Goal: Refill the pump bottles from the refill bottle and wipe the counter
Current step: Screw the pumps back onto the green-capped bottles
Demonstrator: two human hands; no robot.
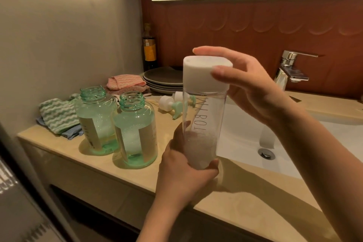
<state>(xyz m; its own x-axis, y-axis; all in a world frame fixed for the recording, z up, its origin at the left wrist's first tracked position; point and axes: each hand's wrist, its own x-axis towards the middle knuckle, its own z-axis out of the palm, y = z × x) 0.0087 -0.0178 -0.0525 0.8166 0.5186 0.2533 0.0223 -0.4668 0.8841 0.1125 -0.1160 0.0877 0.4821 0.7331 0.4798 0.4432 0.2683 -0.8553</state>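
Observation:
A tall clear refill bottle [202, 120] with a white cap [206, 73] is held upright above the counter's front edge. My left hand [182, 173] grips its lower end, where a little foamy liquid sits. My right hand [249, 88] wraps around the cap from behind. Two green glass pump bottles [96, 122] [135, 133] stand open on the beige counter [117, 165] to the left, each with some liquid at the bottom. Their two white and green pump heads [170, 104] lie on the counter behind the refill bottle. A green striped cloth [57, 114] lies at the far left.
A white sink basin [245, 143] with a drain [266, 154] lies right of the bottle, a chrome tap [288, 68] behind it. A stack of grey plates [163, 80], a pink cloth [125, 82] and a dark bottle [149, 49] stand at the back. The wall closes the left side.

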